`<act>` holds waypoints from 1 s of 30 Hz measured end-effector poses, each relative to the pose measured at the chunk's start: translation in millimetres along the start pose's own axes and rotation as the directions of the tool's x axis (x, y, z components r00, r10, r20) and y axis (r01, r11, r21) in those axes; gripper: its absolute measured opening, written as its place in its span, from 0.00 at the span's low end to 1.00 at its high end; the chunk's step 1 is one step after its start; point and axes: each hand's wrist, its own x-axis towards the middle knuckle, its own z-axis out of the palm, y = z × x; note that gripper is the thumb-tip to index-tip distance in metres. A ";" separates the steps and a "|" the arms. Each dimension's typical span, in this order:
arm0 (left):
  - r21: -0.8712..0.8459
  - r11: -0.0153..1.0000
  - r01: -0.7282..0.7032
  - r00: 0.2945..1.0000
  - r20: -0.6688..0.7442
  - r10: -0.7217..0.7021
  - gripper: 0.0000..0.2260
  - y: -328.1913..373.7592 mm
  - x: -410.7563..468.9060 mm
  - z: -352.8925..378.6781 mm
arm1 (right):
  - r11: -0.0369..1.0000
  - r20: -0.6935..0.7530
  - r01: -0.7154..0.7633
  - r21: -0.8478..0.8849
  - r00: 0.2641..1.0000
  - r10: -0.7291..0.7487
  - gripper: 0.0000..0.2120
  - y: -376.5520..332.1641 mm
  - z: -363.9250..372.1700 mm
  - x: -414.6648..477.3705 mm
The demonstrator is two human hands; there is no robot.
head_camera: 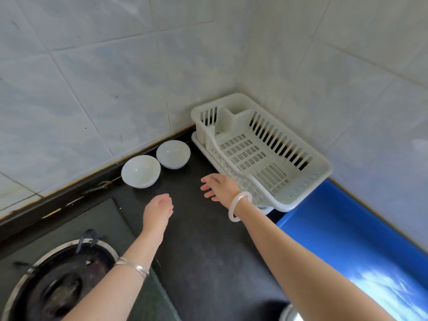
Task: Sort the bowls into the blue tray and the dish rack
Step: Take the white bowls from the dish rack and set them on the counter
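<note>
Ahead of fingers [206, 180], near bowl [140, 171], far bowl [173, 154] sitting unsorted on counter [208, 251]; dish rack [324, 169], blue tray [335, 228] rightward showing none; left hand [158, 210], right hand [220, 187] hovering open, empty.

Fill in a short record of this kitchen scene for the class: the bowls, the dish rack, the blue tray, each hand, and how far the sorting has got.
bowls: left bowl and right bowl, white, upright, close together on the dark counter
dish rack: white, in the corner, nothing in it
blue tray: right of the rack, partly in view, no bowl visible on it
left hand: holds nothing, near the left bowl, not touching
right hand: fingers spread, holds nothing
progress: neither bowl sorted yet
</note>
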 end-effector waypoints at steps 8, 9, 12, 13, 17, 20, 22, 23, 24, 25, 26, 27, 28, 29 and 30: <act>0.420 0.782 -0.460 0.835 0.503 0.221 0.09 -33.4 -136.1 73.6 | 0.987 -0.334 -0.031 -0.160 0.942 -0.025 0.10 94.6 -73.3 -150.6; 0.433 0.750 -0.500 0.806 0.549 0.221 0.09 -40.0 -152.3 82.5 | 0.982 -0.368 -0.076 -0.174 0.930 0.007 0.10 111.2 -80.9 -167.1; 0.458 0.660 -0.596 0.732 0.648 0.211 0.10 -62.1 -195.1 104.8 | 0.938 -0.496 -0.248 -0.242 0.862 0.100 0.10 160.0 -97.5 -209.5; 0.457 0.636 -0.622 0.708 0.676 0.207 0.11 -69.7 -206.4 110.0 | 0.906 -0.538 -0.310 -0.286 0.835 0.116 0.10 174.2 -100.4 -221.8; 0.460 0.574 -0.677 0.655 0.732 0.187 0.13 -93.1 -235.3 123.2 | 0.844 -0.627 -0.422 -0.332 0.767 0.138 0.10 219.5 -102.6 -258.4; 0.484 0.554 -0.678 0.675 0.708 0.209 0.15 -103.3 -241.4 126.8 | 0.842 -0.624 -0.447 -0.304 0.761 0.178 0.10 235.8 -98.4 -272.4; 0.492 0.552 -0.673 0.687 0.692 0.221 0.16 -106.9 -243.0 127.8 | 0.838 -0.626 -0.456 -0.299 0.757 0.189 0.09 239.9 -93.6 -275.7; 0.493 0.552 -0.673 0.689 0.689 0.225 0.17 -108.1 -243.8 128.0 | 0.834 -0.633 -0.460 -0.303 0.752 0.184 0.08 240.7 -91.5 -276.1; 0.492 0.552 -0.674 0.690 0.687 0.230 0.17 -109.1 -244.6 128.4 | 0.828 -0.641 -0.463 -0.318 0.748 0.172 0.08 241.1 -89.7 -275.8; 0.491 0.552 -0.674 0.691 0.684 0.234 0.17 -109.8 -245.2 128.6 | 0.814 -0.646 -0.466 -0.346 0.748 0.154 0.08 241.1 -88.3 -275.1; 0.491 0.556 -0.671 0.694 0.680 0.236 0.16 -110.5 -245.6 128.6 | 0.795 -0.645 -0.470 -0.383 0.752 0.134 0.08 241.0 -87.3 -274.1; 0.492 0.562 -0.665 0.699 0.675 0.236 0.16 -111.0 -245.6 128.2 | 0.776 -0.643 -0.473 -0.418 0.757 0.115 0.07 240.7 -86.6 -273.3; 0.492 0.569 -0.659 0.704 0.669 0.236 0.14 -111.4 -245.2 128.1 | 0.762 -0.644 -0.475 -0.440 0.759 0.101 0.08 240.4 -86.1 -273.0; 0.491 0.577 -0.653 0.709 0.664 0.237 0.13 -111.5 -244.4 127.7 | 0.755 -0.643 -0.474 -0.453 0.760 0.091 0.08 240.5 -85.8 -273.3; 0.490 0.584 -0.647 0.714 0.658 0.238 0.11 -111.2 -243.4 127.4 | 0.755 -0.642 -0.470 -0.456 0.762 0.086 0.08 240.5 -85.7 -274.2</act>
